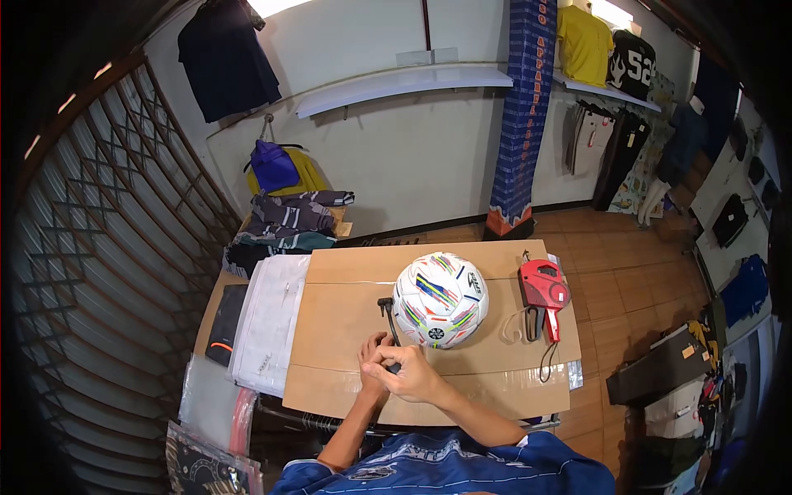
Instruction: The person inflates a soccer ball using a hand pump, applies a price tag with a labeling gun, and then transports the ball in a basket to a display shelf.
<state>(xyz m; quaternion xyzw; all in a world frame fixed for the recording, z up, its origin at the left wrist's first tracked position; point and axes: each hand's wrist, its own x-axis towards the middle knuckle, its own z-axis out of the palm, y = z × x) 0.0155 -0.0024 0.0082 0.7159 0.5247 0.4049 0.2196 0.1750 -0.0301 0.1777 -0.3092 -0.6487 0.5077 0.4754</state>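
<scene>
A white ball point(440, 300) with coloured streaks rests on a brown cardboard sheet point(338, 330) over the table. Just left of it, a thin black tool point(391, 320) with a wider head stands up from between my hands. My right hand point(404, 373) is closed round the tool's lower part, in front of the ball. Behind and beside it, my left hand point(375, 355) has its fingers curled near the same tool; what it grips is hidden by my right hand. Neither hand visibly grips the ball.
A red labelling gun point(544, 289) and a dark looped cord point(548, 363) lie on the right of the cardboard. White plastic packs point(271, 322) lie at the left, with folded clothes point(293, 219) behind them. A blue pillar point(521, 124) stands beyond the table.
</scene>
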